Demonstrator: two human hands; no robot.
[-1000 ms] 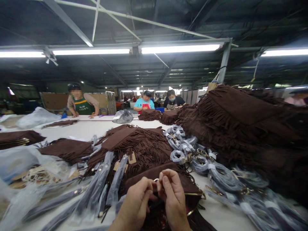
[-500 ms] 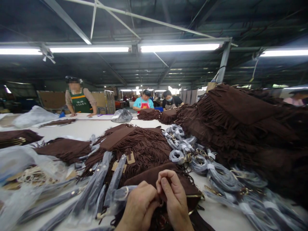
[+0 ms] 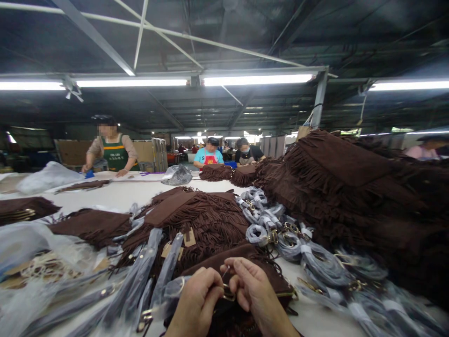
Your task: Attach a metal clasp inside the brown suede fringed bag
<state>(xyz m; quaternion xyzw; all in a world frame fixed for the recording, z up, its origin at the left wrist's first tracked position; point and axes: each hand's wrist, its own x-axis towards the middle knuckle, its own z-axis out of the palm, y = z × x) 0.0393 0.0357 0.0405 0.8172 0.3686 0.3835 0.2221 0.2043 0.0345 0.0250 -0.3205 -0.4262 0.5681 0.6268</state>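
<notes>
Low in the middle, my left hand (image 3: 198, 299) is closed, thumb and forefinger pinched at a small gold-coloured metal ring (image 3: 228, 296). My right hand (image 3: 253, 286) faces it, its fingertips pinching a thin pale strand (image 3: 227, 270); what the strand leads to is too small to tell. Both hands are over a dark brown suede bag (image 3: 277, 276) with a gold zip along its edge, partly hidden by them. Behind it lies a fringed brown bag (image 3: 196, 220) with a kraft paper tag (image 3: 189, 238). A plastic-wrapped strap (image 3: 174, 286) touches the left hand's side.
Coiled wrapped straps with gold clasps (image 3: 321, 264) lie on the right, beneath a tall pile of fringed brown bags (image 3: 343, 159). Flat wrapped straps (image 3: 136, 271) and clear plastic (image 3: 24, 243) cover the left. Across the white table (image 3: 122, 187) several people work.
My hands have drawn slightly apart and the right fingers have opened out somewhat, so the ring and pale strand now show between them. The view has tilted up a little.
</notes>
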